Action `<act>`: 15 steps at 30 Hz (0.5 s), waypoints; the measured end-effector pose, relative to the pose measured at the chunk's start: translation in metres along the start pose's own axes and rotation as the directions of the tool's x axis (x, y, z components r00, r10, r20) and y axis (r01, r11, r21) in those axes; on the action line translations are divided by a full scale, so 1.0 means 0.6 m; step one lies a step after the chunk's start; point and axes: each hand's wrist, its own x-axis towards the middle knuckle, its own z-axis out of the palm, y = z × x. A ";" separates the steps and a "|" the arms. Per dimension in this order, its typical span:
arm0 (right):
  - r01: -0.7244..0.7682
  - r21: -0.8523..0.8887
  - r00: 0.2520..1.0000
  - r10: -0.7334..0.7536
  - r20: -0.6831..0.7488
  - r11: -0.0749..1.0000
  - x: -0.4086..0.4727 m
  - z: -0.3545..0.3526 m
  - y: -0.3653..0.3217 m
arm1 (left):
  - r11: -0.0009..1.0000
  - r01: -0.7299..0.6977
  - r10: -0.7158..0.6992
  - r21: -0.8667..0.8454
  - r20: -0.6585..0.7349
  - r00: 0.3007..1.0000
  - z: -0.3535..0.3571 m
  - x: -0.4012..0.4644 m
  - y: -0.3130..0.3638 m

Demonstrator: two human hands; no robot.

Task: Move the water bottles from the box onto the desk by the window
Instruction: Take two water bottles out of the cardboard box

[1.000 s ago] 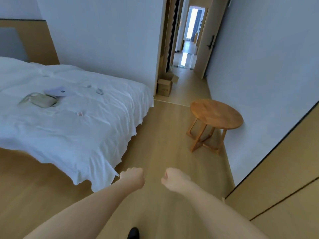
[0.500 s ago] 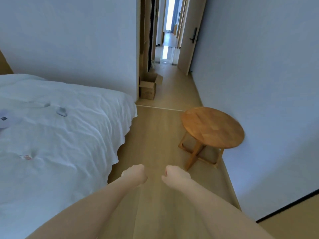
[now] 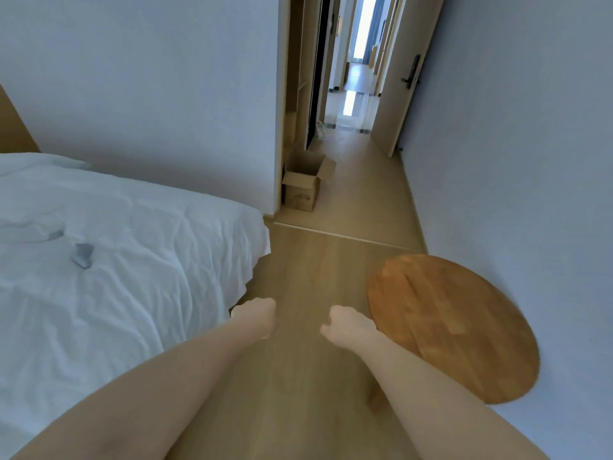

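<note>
Since the earlier frame the view has come forward along the floor: the bed now fills less of the left side, the round table sits lower and closer at the right, and the box ahead looks larger. The bed (image 3: 109, 260), under a rumpled white cover, runs along the left, with a small grey item (image 3: 82, 255) lying on it. The round wooden table (image 3: 454, 323) stands against the right wall. The box (image 3: 303, 184), plain brown cardboard with its top flaps open, stands on the floor against the wall corner at the start of the corridor; its inside cannot be seen. The left hand (image 3: 255, 315) and right hand (image 3: 348, 325) are held out low, well short of the box, each with fingers curled into a fist and holding nothing.
</note>
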 end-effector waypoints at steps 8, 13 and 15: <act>0.026 -0.008 0.997 -0.026 -0.071 1.000 0.289 -0.108 0.031 | 0.983 -0.034 0.029 0.179 0.031 0.999 -0.068 0.290 -0.007; -0.035 -0.009 0.999 0.035 -0.014 0.999 0.499 -0.197 0.049 | 0.978 -0.068 0.059 0.195 0.050 0.997 -0.154 0.507 -0.011; -0.059 -0.004 0.998 0.059 -0.001 0.998 0.581 -0.247 0.049 | 0.973 -0.096 0.087 0.210 0.051 0.995 -0.202 0.595 -0.013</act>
